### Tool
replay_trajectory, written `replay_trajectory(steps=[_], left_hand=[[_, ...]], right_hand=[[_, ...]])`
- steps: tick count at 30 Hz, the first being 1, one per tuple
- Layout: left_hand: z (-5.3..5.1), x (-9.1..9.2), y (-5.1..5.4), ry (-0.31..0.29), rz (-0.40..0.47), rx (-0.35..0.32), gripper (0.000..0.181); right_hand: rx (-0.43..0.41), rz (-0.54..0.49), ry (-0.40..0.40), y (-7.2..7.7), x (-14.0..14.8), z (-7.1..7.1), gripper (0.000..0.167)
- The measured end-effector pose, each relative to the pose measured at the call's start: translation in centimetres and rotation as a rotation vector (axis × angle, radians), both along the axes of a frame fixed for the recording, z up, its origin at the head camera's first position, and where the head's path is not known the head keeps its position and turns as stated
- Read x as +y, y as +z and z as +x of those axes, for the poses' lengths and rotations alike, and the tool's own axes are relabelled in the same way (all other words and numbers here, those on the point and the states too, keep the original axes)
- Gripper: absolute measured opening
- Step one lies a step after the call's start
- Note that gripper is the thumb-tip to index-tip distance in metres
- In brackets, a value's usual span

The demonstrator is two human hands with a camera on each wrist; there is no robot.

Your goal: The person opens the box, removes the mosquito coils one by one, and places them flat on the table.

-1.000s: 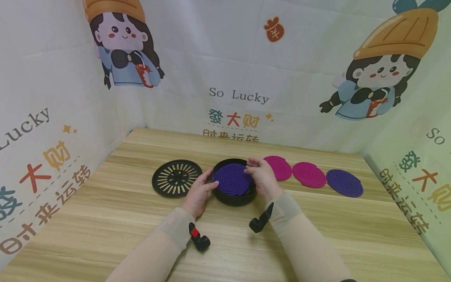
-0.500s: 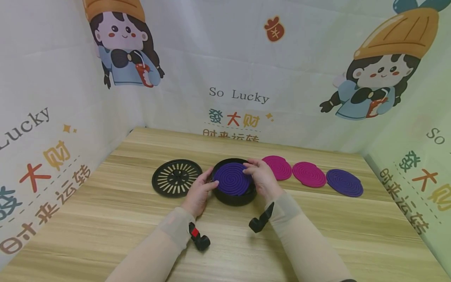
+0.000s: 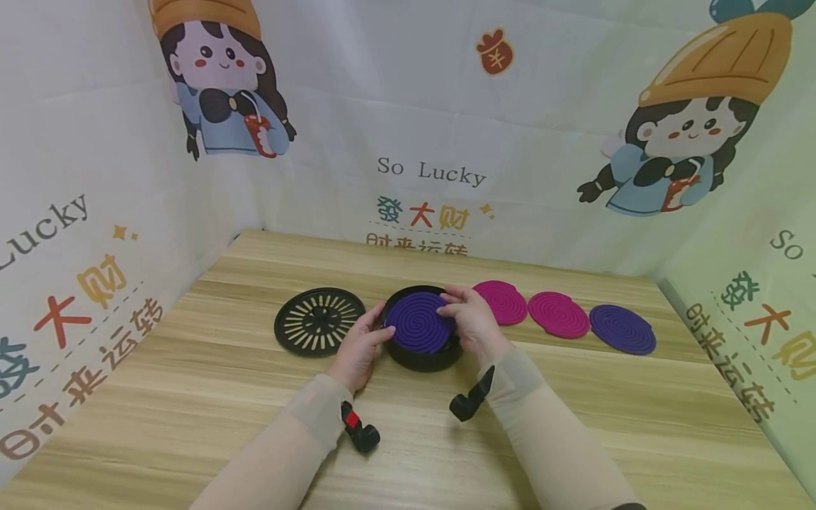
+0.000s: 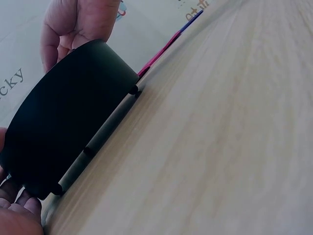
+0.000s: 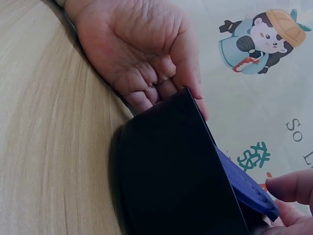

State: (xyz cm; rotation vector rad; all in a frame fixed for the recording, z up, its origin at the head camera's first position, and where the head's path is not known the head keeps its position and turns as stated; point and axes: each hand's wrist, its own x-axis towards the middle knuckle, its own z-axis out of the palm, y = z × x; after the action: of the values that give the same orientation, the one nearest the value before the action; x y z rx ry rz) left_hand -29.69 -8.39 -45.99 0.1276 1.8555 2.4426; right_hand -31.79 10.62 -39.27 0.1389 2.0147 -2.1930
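A black round tin point(image 3: 423, 363) with small feet stands on the table, a purple mosquito coil point(image 3: 417, 322) lying tilted inside its mouth. The left hand point(image 3: 360, 347) holds the tin's left side, thumb at the rim; in the left wrist view its fingers point(image 4: 19, 215) reach round the tin's lower edge. With thumb and finger, the right hand point(image 3: 474, 322) pinches the coil's right edge. In the right wrist view the coil point(image 5: 244, 183) slants out above the rim, near the right fingers point(image 5: 293, 188). The tin's wall hides part of the right-hand grip.
A black slotted lid point(image 3: 319, 322) with a knob lies left of the tin. To the right lie two pink coils point(image 3: 500, 303) in a row with another purple coil point(image 3: 622, 330). Printed cloth point(image 3: 319, 177) walls the table's back and sides.
The right fingers have shifted slightly left with the purple coil, which sits a touch higher and turned a little in the tin. The left hand keeps its hold.
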Motion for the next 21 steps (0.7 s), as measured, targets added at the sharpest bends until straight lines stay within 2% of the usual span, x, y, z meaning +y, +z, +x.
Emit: replay_trajectory(steps=[8,21], left_hand=[[-0.11,0.02,0.0,-0.004,-0.011,0.003,0.064],[-0.22,0.06,-0.19,-0.007,0.011,0.009,0.064]], right_hand=[[-0.021,0.052,0.012,0.01,0.09,0.06,0.052],[-0.054,0.054,0.065,0.34,0.26,0.11,0.051]])
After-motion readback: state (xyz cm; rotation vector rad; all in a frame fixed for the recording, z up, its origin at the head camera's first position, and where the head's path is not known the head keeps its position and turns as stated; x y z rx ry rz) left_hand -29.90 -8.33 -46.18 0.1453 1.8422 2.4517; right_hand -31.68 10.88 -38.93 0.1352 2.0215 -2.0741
